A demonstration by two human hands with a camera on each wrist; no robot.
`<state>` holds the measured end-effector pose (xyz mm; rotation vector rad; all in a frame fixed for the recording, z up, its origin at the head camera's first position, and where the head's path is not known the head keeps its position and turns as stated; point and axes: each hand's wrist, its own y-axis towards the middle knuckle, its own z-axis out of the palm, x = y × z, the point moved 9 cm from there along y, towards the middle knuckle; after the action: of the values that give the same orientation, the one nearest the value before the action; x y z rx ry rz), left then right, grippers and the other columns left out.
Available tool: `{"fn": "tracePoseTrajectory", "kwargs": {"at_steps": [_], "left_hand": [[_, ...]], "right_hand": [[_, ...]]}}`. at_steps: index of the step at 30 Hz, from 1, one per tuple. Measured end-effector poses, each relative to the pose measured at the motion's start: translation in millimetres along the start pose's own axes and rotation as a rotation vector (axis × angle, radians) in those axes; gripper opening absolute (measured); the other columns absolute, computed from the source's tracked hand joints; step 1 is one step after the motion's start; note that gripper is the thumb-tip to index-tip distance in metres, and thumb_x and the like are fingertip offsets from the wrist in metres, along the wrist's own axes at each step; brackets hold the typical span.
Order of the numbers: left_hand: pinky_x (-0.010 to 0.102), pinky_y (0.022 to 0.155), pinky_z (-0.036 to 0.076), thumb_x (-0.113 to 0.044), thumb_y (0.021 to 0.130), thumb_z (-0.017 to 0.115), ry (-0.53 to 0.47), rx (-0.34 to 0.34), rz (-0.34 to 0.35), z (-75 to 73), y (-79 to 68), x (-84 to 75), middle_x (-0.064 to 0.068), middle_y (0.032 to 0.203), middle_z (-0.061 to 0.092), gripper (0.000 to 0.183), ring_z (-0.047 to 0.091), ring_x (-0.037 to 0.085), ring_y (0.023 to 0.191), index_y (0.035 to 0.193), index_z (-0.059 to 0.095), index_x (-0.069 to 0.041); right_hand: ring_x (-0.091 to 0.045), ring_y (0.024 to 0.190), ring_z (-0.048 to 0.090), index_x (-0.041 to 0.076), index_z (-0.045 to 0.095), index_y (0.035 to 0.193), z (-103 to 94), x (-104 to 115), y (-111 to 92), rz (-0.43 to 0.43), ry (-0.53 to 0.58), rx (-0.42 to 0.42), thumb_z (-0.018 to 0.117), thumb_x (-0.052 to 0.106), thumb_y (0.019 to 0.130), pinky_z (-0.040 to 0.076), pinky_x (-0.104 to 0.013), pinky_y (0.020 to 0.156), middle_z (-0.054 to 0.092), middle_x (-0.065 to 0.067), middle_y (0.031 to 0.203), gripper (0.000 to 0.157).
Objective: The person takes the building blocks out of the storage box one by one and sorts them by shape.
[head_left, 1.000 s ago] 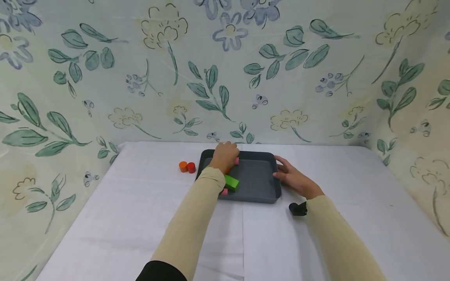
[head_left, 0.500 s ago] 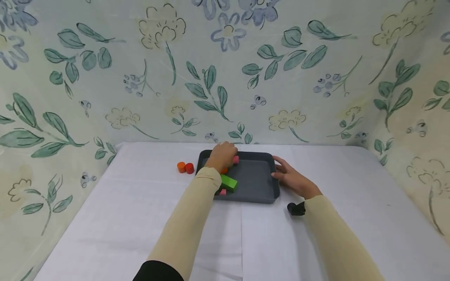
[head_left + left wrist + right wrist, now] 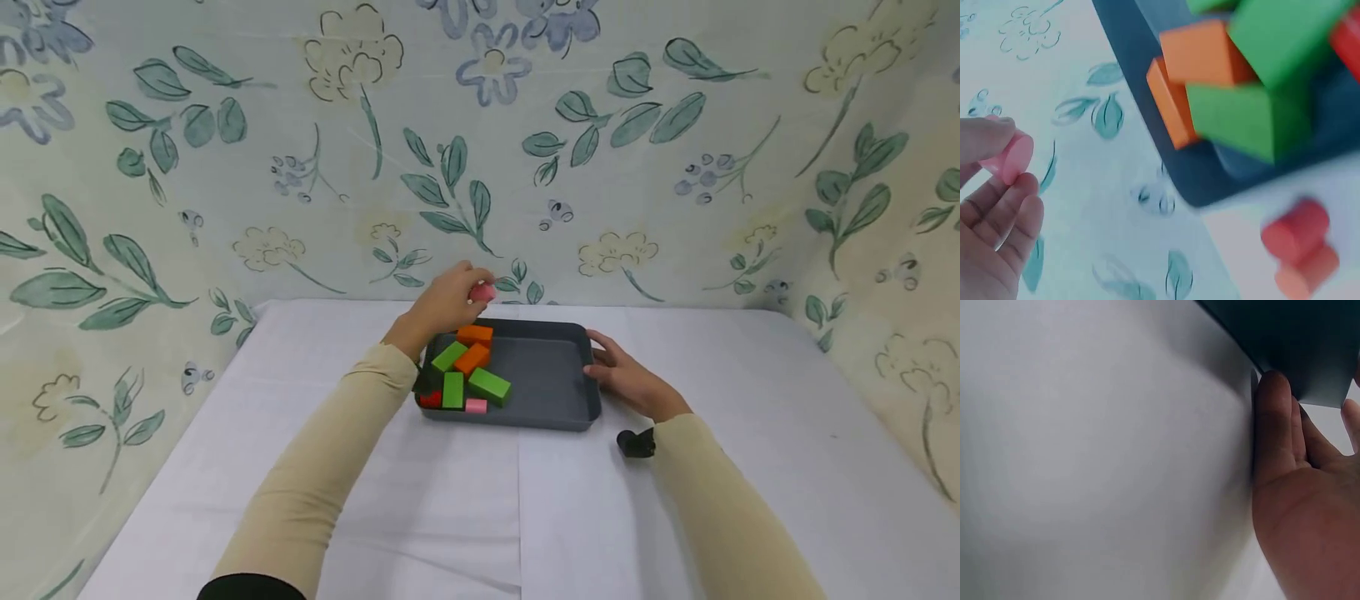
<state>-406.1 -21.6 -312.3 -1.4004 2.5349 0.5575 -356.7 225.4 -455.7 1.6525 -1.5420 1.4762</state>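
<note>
My left hand (image 3: pixel 441 302) pinches a pink cylinder block (image 3: pixel 482 292) between thumb and fingers, just beyond the far rim of a dark grey tray (image 3: pixel 543 375). In the left wrist view, the same pink cylinder shows its round end outward. Inside the tray's left half lie orange blocks (image 3: pixel 472 360), green blocks (image 3: pixel 491 386), a pink block (image 3: pixel 476 406) and a red block (image 3: pixel 431 400). My right hand (image 3: pixel 633 383) rests against the tray's right side, its fingers extended along the outer wall in the right wrist view.
Beside the tray, a red cylinder (image 3: pixel 1295 231) and an orange cylinder (image 3: pixel 1307 272) stand close together in the left wrist view; my left arm hides them from the head. A white cloth (image 3: pixel 360 500) covers the table, with a floral curtain (image 3: pixel 495 167) behind it.
My left hand has lifted out of the tray with the pink cylinder, moving up and back past the far rim. Blocks it covered now show. My right hand stays at the tray.
</note>
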Motion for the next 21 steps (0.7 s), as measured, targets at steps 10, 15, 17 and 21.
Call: {"fn": "tracePoseTrajectory", "kwargs": {"at_steps": [10, 15, 17, 21], "left_hand": [[0.036, 0.092, 0.055, -0.011, 0.092, 0.068, -0.016, -0.028, 0.027, -43.8, -48.7, 23.2, 0.006, 0.117, 0.063, 0.035, 0.058, 0.022, 0.103, 0.126, 0.06, -0.01], [0.038, 0.092, 0.056, -0.012, 0.091, 0.07, 0.031, -0.048, 0.047, -51.8, -74.5, 36.2, 0.006, 0.114, 0.066, 0.038, 0.06, 0.022, 0.101, 0.127, 0.062, -0.007], [0.04, 0.092, 0.056, -0.012, 0.089, 0.071, 0.021, -0.057, 0.015, -51.4, -83.3, 49.7, 0.007, 0.113, 0.066, 0.037, 0.061, 0.023, 0.102, 0.126, 0.063, -0.007], [0.044, 0.095, 0.055, -0.011, 0.09, 0.07, -0.031, -0.064, -0.096, -45.7, -96.0, 85.1, 0.009, 0.117, 0.065, 0.037, 0.06, 0.026, 0.107, 0.125, 0.061, -0.007]], "right_hand": [[-0.044, 0.153, 0.015, 0.026, -0.003, 0.16, 2.5, -1, 0, -0.007, -0.026, -0.001, 0.048, 0.013, 0.1, 0.015, -0.06, 0.123, 0.003, -0.024, 0.166, 0.08], [-0.044, 0.153, 0.016, 0.026, -0.003, 0.16, 2.0, 1, -2, -0.007, -0.042, -0.011, 0.048, 0.014, 0.101, 0.016, -0.06, 0.123, 0.004, -0.024, 0.166, 0.079], [-0.044, 0.152, 0.016, 0.026, -0.004, 0.16, 0.8, 0, -2, -0.004, -0.051, -0.018, 0.048, 0.015, 0.101, 0.017, -0.06, 0.123, 0.003, -0.024, 0.166, 0.08], [-0.044, 0.153, 0.015, 0.026, -0.004, 0.16, -1.0, -2, -2, 0.007, -0.053, -0.021, 0.048, 0.014, 0.101, 0.016, -0.059, 0.123, 0.002, -0.024, 0.166, 0.08]]}}
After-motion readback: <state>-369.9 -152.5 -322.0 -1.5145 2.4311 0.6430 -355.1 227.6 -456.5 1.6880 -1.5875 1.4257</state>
